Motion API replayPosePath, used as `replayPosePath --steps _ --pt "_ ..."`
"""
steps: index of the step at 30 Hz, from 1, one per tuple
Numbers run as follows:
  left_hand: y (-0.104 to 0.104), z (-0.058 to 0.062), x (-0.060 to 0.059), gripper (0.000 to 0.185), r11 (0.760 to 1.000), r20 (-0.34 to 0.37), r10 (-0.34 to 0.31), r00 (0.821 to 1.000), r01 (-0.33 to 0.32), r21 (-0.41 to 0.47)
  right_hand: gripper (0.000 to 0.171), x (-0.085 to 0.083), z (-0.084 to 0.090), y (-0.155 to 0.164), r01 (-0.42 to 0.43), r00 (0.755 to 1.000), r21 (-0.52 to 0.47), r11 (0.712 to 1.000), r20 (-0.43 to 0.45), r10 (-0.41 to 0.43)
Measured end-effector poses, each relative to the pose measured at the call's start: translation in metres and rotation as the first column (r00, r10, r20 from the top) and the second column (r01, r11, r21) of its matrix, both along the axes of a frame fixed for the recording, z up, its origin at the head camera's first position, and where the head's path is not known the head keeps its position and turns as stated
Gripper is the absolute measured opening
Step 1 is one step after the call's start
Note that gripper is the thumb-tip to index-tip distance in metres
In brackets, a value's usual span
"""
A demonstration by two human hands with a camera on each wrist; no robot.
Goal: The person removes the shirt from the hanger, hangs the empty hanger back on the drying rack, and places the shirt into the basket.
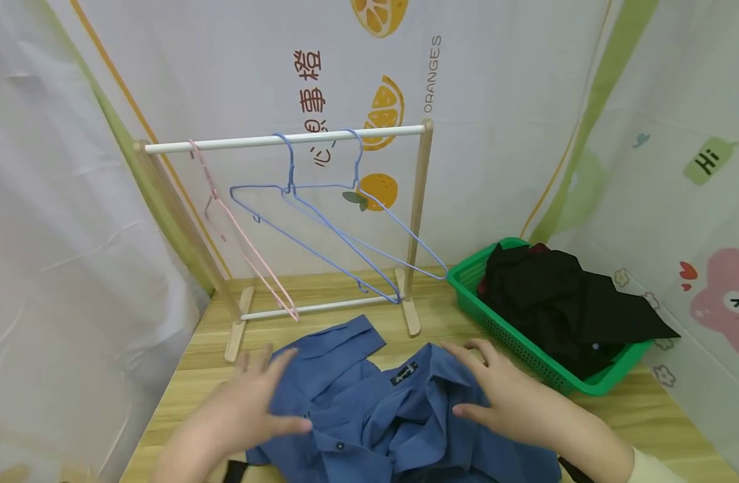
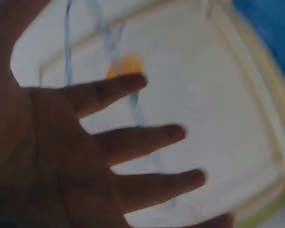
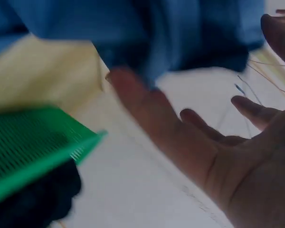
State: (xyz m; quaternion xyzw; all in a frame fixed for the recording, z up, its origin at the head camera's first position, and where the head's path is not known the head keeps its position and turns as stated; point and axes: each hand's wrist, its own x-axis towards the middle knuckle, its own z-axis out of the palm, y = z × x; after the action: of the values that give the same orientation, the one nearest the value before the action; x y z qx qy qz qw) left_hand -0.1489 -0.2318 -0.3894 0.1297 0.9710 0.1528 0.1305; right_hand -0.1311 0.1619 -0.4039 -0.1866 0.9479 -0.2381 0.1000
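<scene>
From the head view you see the whole scene: your left hand (image 1: 249,402) and your right hand (image 1: 508,396) both lie over the blue shirt (image 1: 375,416), which sits crumpled on the wooden worktop (image 1: 659,416) just in front of you. Both hands are released, fingers spread and fairly straight, gripping nothing; the left rests at the shirt's left edge, the right on its collar side. The shirt is a mid-blue button-up, rumpled, with a dark label (image 1: 404,373) showing inside the neck, one sleeve or flap stretched toward the rack (image 1: 285,221), and a dark button near the front. Behind it the small wooden rack carries a pink hanger (image 1: 243,241) and two blue hangers (image 1: 321,228), and to your right a green basket (image 1: 514,342) holds dark clothes (image 1: 575,302). The left wrist view gives only your blurred open palm with splayed fingers (image 2: 133,137) against the pale backdrop. The right wrist view shows your open palm, the basket's green corner (image 3: 38,142) and the shirt (image 3: 133,28) hanging above.
</scene>
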Motion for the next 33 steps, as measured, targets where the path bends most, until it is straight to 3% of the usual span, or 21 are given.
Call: replayPosePath --steps 4,7,13,17,19,21,25,30,33 --pt "0.059 -0.048 0.014 0.123 0.998 0.135 -0.020 0.991 0.028 -0.058 0.095 0.003 -0.028 -0.005 0.086 0.992 0.000 0.996 0.092 -0.086" --pt "0.079 -0.072 0.015 0.124 0.991 0.173 0.006 0.985 0.017 -0.133 0.098 0.005 -0.045 -0.012 0.133 0.976 0.065 0.989 0.163 -0.142" --pt "0.070 -0.095 0.001 0.144 0.970 0.174 0.161 0.971 -0.123 -0.211 0.101 0.011 -0.079 -0.008 0.131 0.955 0.235 0.963 0.232 -0.186" --pt "0.052 -0.113 -0.014 0.150 0.964 0.211 0.213 0.954 -0.169 -0.205 0.103 0.012 -0.100 0.003 0.143 0.935 0.271 0.952 0.277 -0.219" --pt "0.044 -0.123 -0.019 0.149 0.968 0.236 0.208 0.949 -0.165 -0.190 0.102 0.010 -0.107 0.006 0.155 0.920 0.268 0.951 0.312 -0.238" --pt "0.041 -0.127 -0.024 0.145 0.974 0.281 0.188 0.941 -0.143 -0.173 0.099 0.006 -0.113 0.006 0.167 0.907 0.240 0.956 0.344 -0.245" --pt "0.047 -0.125 -0.025 0.129 0.994 0.301 0.096 0.949 -0.076 -0.076 0.089 0.001 -0.119 -0.002 0.206 0.894 0.172 0.963 0.367 -0.256" --pt "0.068 -0.110 -0.024 0.098 1.000 0.240 0.009 0.971 -0.007 -0.006 0.085 -0.007 -0.117 -0.015 0.240 0.885 0.061 0.969 0.396 -0.244" --pt "0.079 -0.104 -0.026 0.082 0.990 0.192 -0.104 0.976 0.083 0.115 0.093 -0.010 -0.116 -0.020 0.255 0.873 -0.015 0.967 0.434 -0.223"
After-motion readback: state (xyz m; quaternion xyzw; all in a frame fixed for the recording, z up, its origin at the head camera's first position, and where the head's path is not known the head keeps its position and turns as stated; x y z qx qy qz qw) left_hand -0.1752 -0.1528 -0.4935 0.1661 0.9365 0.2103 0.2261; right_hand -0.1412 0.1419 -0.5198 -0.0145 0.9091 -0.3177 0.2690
